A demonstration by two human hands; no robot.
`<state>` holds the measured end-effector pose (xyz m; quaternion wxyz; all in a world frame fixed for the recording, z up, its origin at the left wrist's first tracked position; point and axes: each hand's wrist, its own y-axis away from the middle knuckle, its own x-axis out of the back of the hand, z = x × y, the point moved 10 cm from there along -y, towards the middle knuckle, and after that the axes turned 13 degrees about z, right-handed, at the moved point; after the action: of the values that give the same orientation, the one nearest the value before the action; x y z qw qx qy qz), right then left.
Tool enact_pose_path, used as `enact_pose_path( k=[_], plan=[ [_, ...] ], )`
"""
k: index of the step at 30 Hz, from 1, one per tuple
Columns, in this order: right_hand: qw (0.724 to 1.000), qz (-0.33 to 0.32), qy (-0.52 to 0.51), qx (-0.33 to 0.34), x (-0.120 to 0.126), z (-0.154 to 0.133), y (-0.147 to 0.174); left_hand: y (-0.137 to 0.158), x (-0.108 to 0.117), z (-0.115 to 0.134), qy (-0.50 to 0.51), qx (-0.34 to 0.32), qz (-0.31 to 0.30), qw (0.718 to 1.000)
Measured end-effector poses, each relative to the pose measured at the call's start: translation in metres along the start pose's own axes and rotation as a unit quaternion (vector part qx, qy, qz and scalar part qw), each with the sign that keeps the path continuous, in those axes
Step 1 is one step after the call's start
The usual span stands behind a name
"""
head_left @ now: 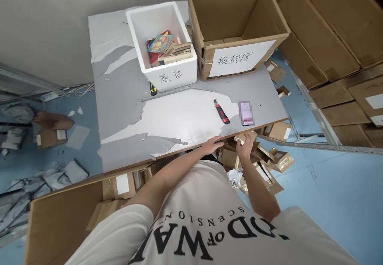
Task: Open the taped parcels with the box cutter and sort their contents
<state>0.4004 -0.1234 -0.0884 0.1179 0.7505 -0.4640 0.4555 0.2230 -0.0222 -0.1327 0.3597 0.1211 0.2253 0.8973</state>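
Observation:
My left hand (213,144) is at the front edge of the table, its fingers stretched out and holding nothing that I can see. Just right of it, my right hand (245,148) hangs by the same edge with thumb and fingers apart; cardboard shows behind it, and I see no grip on it. On the tabletop ahead lies a red and black utility knife (222,112). To its right is a phone-like rectangle (246,112), its surface pixelated. A yellow and black cutter (153,89) is partly hidden by a white foam box (166,77).
Books (175,52) lie in the foam box. A large open cardboard box (239,59) with a handwritten label stands beside it on the worn grey table (116,109). Opened cartons (281,159) litter the floor at right. Another big carton (66,213) stands at lower left; stacked cartons (323,30) fill the right.

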Motion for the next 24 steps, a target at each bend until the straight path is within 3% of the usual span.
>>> enact_pose_path(
  k=[3,7,11,15,17,20,24],
  plan=[
    [0.995,-0.040,0.089,0.031,-0.023,-0.006,-0.051,0.005,0.055,-0.013,0.037,0.001,0.100,0.994],
    [0.984,-0.068,0.166,0.008,-0.049,0.010,-0.104,0.033,0.116,-0.039,0.084,0.029,0.216,0.972],
    [0.978,-0.116,0.176,-0.009,-0.072,0.024,-0.119,0.059,0.142,-0.059,0.125,0.053,0.274,0.952],
    [0.986,-0.085,0.142,0.007,-0.070,0.015,-0.119,0.071,0.152,-0.072,0.140,0.053,0.322,0.935],
    [0.992,-0.064,0.101,0.039,-0.069,-0.006,-0.115,0.076,0.159,-0.074,0.124,0.047,0.356,0.925],
    [0.988,-0.093,0.003,0.127,-0.084,-0.059,-0.096,0.089,0.173,-0.072,0.085,0.036,0.415,0.905],
    [0.949,-0.182,-0.158,0.203,-0.116,-0.148,-0.052,0.122,0.205,-0.059,0.056,-0.013,0.536,0.842]
  ],
)
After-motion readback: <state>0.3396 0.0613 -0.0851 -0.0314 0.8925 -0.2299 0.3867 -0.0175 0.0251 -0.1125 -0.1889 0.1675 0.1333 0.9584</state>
